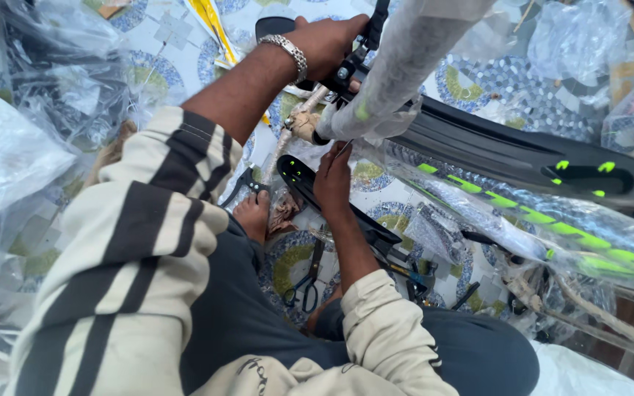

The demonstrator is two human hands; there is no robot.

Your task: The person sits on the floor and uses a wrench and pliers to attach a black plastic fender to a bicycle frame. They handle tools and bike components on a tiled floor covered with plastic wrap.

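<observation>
Sitting on the patterned tile floor (pixel 471 81), you are gripping a black bicycle part (pixel 354 62) with your left hand (pixel 328 44), fingers closed around it beside the plastic-wrapped tube (pixel 412 59). Your right hand (pixel 333 180) is touching the lower end of that wrapped tube with the fingertips; I cannot tell if it is holding anything. A black mudguard (pixel 522 150) is lying just beside, and scissors (pixel 310 282) are resting near your leg.

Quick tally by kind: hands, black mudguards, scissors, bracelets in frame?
Hands: 2, left hand gripping the black bike part, right hand on the near mudguard
Black mudguards: 2, the second is the far mudguard
Scissors: 1, scissors on the tiled floor
Bracelets: 1, silver bracelet
Total: 6
</observation>
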